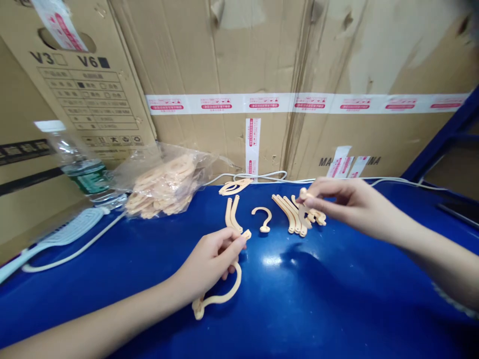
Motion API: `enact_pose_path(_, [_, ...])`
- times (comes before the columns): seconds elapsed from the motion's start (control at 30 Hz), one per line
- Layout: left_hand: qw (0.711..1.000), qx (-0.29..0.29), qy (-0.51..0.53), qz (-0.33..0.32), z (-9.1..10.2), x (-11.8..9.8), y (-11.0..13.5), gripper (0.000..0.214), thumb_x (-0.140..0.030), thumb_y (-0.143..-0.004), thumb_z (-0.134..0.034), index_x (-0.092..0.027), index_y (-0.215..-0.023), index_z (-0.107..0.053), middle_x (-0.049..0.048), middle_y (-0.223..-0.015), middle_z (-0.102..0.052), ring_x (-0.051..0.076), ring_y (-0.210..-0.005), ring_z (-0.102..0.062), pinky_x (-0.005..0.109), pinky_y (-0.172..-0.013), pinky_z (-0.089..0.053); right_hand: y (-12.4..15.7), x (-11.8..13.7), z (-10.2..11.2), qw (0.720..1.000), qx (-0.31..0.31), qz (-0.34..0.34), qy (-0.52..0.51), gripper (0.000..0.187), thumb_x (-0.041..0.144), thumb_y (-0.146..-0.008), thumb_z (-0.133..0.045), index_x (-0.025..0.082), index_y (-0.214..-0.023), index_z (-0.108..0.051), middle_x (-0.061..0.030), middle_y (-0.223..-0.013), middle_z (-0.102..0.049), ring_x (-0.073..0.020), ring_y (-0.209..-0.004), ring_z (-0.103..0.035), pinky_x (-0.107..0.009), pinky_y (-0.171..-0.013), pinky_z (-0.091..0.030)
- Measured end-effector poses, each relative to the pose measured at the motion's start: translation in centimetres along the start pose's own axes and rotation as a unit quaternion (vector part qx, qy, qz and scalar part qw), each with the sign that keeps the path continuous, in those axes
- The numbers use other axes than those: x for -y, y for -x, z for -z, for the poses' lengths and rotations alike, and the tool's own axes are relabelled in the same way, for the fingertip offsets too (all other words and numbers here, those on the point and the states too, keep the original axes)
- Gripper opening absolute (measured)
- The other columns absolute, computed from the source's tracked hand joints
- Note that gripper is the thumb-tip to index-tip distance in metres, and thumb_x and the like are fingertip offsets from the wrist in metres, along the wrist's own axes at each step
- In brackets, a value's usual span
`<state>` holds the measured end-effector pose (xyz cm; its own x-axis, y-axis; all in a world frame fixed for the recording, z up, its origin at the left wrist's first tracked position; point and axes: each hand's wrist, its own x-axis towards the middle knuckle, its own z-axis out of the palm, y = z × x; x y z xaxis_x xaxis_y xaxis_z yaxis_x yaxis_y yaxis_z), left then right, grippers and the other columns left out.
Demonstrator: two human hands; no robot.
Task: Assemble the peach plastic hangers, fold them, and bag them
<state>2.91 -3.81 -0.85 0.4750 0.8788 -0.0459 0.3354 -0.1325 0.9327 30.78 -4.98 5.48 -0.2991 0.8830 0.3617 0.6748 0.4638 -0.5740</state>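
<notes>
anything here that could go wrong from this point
The loose hook lies between the left hand and the right hand, so either might knock it.
The small parts lie in a loose heap close to the right hand and could get scattered.
The bottle stands near the bag of pieces; a careless reach for the bag might tip it.

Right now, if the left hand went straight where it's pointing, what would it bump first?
Probably the peach hook that lies by itself ahead of the left hand. The hand's height above the blue table is unclear, so it might pass over.
</notes>
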Motion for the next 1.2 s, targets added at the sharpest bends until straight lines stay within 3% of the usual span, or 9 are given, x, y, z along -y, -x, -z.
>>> enact_pose_path(0.1, [0.998, 0.01, 0.058, 0.028, 0.1, 0.2, -0.4, 0.035, -0.053, -0.084, -0.057, -0.018, -0.083, -0.054, -0.0062, -0.056, -0.054, 0.007, -0.041, -0.049, 0.016, -0.04, -0.034, -0.4, -2.4, 2.2, 0.982, -0.106, 0.051, 0.15, 0.031, 0.044, -0.091, -0.054, 0.021, -0.088, -0.074, -0.0068, -0.083, -0.064, -0.0173, -0.068, -0.058, -0.032, -0.061, -0.047])
enact_pose_path(0.17, [0.996, 0.008, 0.084, 0.032, 0.2, 0.2, -0.5, 0.037, -0.054, -0.082, -0.059, -0.018, -0.083, -0.054, -0.006, -0.055, -0.056, 0.008, -0.041, -0.051, 0.016, -0.04, -0.034, -0.5, -4.0, 2.7, 0.957, -0.116, 0.093, 0.249, 0.032, 0.036, -0.094, -0.047, 0.02, -0.092, -0.074, -0.0086, -0.087, -0.063, -0.0184, -0.07, -0.06, -0.034, -0.065, -0.049])
enact_pose_path(0.37, [0.985, -0.051, 0.165, 0.018, 0.4, -0.4, -0.3, 0.035, -0.051, -0.082, -0.065, -0.017, -0.082, -0.057, -0.0029, -0.057, -0.064, 0.01, -0.049, -0.058, 0.019, -0.05, -0.044, -0.9, -6.4, 1.9, 0.942, 0.039, 0.123, 0.31, 0.034, 0.017, -0.093, -0.039, 0.018, -0.089, -0.072, -0.0117, -0.095, -0.066, -0.0202, -0.074, -0.065, -0.035, -0.066, -0.05])
enact_pose_path(0.6, [0.972, -0.106, 0.208, -0.019, 0.5, 0.0, -0.3, 0.029, -0.044, -0.085, -0.067, -0.018, -0.08, -0.055, 0.0003, -0.065, -0.071, 0.013, -0.06, -0.065, 0.022, -0.059, -0.049, -0.9, -6.6, 2.1, 0.934, 0.126, 0.105, 0.318, 0.035, 0.001, -0.084, -0.039, 0.018, -0.086, -0.068, -0.0093, -0.093, -0.068, -0.0197, -0.079, -0.067, -0.031, -0.068, -0.051])
enact_pose_path(0.73, [0.967, -0.113, 0.229, -0.015, 0.4, -0.1, -0.3, 0.032, -0.043, -0.08, -0.072, -0.017, -0.079, -0.053, 0.0022, -0.072, -0.074, 0.016, -0.066, -0.069, 0.027, -0.066, -0.054, -0.5, -5.0, 1.0, 0.923, 0.076, 0.131, 0.354, 0.038, -0.001, -0.082, -0.036, 0.016, -0.094, -0.068, -0.0115, -0.098, -0.068, -0.0227, -0.083, -0.067, -0.033, -0.068, -0.05])
enact_pose_path(0.83, [0.966, -0.112, 0.231, -0.009, 0.4, 0.0, -0.3, 0.034, -0.043, -0.078, -0.074, -0.017, -0.08, -0.052, 0.0032, -0.075, -0.075, 0.016, -0.066, -0.07, 0.029, -0.067, -0.056, 0.4, -1.9, -1.3, 0.911, 0.013, 0.251, 0.327, 0.034, 0.005, -0.091, -0.036, 0.014, -0.105, -0.066, -0.0134, -0.105, -0.069, -0.0246, -0.093, -0.064, -0.037, -0.076, -0.051])
enact_pose_path(0.97, [0.964, -0.094, 0.248, -0.02, 0.4, 0.1, -0.4, 0.034, -0.039, -0.078, -0.075, -0.018, -0.078, -0.049, 0.0012, -0.074, -0.073, 0.016, -0.066, -0.07, 0.03, -0.067, -0.059, 2.2, 2.0, -5.1, 0.889, 0.043, 0.372, 0.265, 0.032, 0.013, -0.097, -0.038, 0.01, -0.12, -0.06, -0.0146, -0.115, -0.069, -0.0219, -0.093, -0.064, -0.036, -0.076, -0.051])
enact_pose_path(1.07, [0.962, -0.078, 0.258, -0.028, 0.3, 0.1, -0.4, 0.031, -0.038, -0.081, -0.073, -0.018, -0.079, -0.049, 0.0008, -0.075, -0.073, 0.015, -0.065, -0.069, 0.031, -0.066, -0.059, 3.1, 3.0, -6.7, 0.865, 0.05, 0.389, 0.314, 0.034, 0.015, -0.1, -0.037, 0.011, -0.125, -0.058, -0.0135, -0.119, -0.068, -0.0192, -0.084, -0.065, -0.033, -0.069, -0.05])
enact_pose_path(1.2, [0.963, -0.058, 0.26, -0.038, 0.3, 0.1, -0.5, 0.03, -0.035, -0.082, -0.072, -0.018, -0.08, -0.048, 0.0007, -0.075, -0.072, 0.015, -0.066, -0.07, 0.03, -0.066, -0.059, 3.0, 2.4, -7.1, 0.865, 0.028, 0.385, 0.321, 0.029, 0.013, -0.099, -0.039, 0.012, -0.116, -0.063, -0.0118, -0.108, -0.071, -0.0176, -0.077, -0.063, -0.032, -0.068, -0.047])
